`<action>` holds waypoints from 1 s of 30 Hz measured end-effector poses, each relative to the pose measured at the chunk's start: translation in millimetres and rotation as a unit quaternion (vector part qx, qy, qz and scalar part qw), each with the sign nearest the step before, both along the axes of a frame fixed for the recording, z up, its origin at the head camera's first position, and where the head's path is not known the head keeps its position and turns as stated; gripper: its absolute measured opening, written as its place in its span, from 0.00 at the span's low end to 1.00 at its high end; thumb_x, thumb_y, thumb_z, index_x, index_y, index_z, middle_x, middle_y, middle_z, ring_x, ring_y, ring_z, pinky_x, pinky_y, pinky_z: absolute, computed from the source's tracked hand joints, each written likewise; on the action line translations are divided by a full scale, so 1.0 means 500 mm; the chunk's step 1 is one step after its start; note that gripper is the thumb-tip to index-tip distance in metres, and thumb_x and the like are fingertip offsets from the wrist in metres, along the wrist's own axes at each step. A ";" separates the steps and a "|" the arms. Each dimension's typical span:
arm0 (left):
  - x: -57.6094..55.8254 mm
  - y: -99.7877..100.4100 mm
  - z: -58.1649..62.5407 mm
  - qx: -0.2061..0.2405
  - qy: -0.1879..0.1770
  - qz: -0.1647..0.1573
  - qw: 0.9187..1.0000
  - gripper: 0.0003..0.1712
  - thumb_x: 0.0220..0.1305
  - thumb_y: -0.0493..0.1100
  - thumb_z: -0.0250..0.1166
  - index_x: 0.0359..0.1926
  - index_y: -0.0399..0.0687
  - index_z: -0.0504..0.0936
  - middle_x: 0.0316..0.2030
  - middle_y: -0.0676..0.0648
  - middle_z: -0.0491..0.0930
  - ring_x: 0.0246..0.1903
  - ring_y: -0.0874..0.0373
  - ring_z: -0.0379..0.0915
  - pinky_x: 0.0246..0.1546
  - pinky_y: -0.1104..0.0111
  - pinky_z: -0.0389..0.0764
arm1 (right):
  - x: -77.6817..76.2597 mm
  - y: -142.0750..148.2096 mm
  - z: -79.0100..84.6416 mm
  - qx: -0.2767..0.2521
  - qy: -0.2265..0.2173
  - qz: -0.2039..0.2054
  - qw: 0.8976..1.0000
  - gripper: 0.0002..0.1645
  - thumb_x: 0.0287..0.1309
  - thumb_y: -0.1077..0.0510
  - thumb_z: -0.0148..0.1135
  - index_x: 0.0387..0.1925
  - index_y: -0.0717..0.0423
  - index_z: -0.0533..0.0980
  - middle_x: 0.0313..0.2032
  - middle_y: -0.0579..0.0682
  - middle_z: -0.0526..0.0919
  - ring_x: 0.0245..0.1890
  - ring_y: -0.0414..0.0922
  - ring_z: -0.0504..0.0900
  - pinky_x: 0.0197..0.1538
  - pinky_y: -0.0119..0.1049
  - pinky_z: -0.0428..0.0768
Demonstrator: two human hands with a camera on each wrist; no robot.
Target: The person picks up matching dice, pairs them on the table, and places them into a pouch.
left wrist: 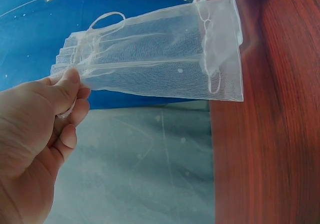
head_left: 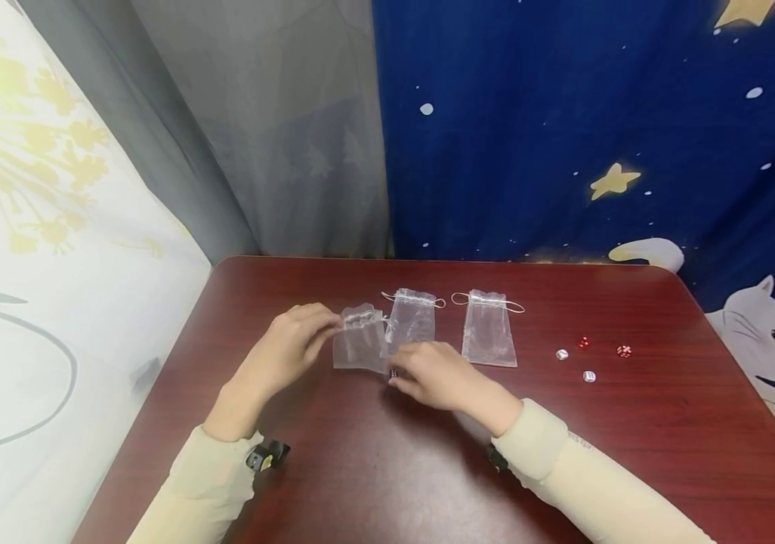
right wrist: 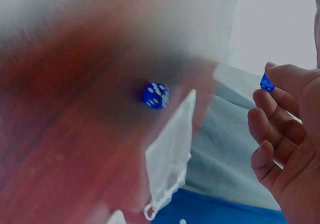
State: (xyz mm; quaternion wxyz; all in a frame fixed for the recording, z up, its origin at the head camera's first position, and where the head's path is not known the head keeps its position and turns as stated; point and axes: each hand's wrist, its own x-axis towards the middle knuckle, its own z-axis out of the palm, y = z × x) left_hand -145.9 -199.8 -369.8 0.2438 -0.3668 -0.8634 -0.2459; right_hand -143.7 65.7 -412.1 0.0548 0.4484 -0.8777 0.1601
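My left hand [head_left: 292, 338] pinches the gathered top edge of a sheer white drawstring pouch [head_left: 358, 346] between thumb and fingers. In the left wrist view the pouch [left wrist: 145, 54] hangs flat and looks unfilled, a loop of its cord standing out by the thumb. Just right of that pouch in the head view is my right hand [head_left: 438, 374]. Its thumb and index finger pinch a small blue die [right wrist: 267, 83] with white pips. On the table, a second blue die [right wrist: 156, 95] shows in the right wrist view, apart from the fingers.
Two more sheer pouches, one in the middle [head_left: 413, 313] and one to its right [head_left: 489, 332], lie flat on the red-brown table [head_left: 374, 468]. Further right are two white dice [head_left: 588, 376] and two red dice [head_left: 624, 351]. Curtains [head_left: 530, 151] hang behind the table's far edge.
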 end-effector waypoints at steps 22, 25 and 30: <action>0.003 0.001 -0.004 0.000 -0.007 -0.012 1.000 0.08 0.57 0.28 0.73 0.37 0.41 0.86 0.32 0.51 0.84 0.33 0.56 0.80 0.39 0.60 0.83 | -0.024 0.020 0.075 -0.075 0.005 0.005 0.997 0.09 0.61 0.55 0.71 0.42 0.53 0.86 0.33 0.43 0.84 0.27 0.39 0.81 0.31 0.32 0.80; 0.003 0.001 -0.004 -0.001 -0.008 -0.014 1.000 0.08 0.58 0.28 0.73 0.37 0.42 0.86 0.32 0.51 0.84 0.34 0.56 0.80 0.40 0.60 0.83 | -0.028 0.023 0.086 -0.094 0.012 0.005 0.995 0.08 0.60 0.56 0.72 0.40 0.53 0.85 0.31 0.44 0.84 0.28 0.40 0.82 0.32 0.31 0.80; 0.004 0.002 -0.002 -0.005 -0.011 -0.014 1.000 0.08 0.57 0.28 0.73 0.37 0.42 0.86 0.32 0.51 0.84 0.34 0.56 0.80 0.40 0.60 0.83 | -0.036 0.022 0.101 -0.116 0.027 0.008 0.993 0.08 0.60 0.57 0.72 0.40 0.54 0.85 0.30 0.43 0.84 0.27 0.39 0.82 0.32 0.31 0.79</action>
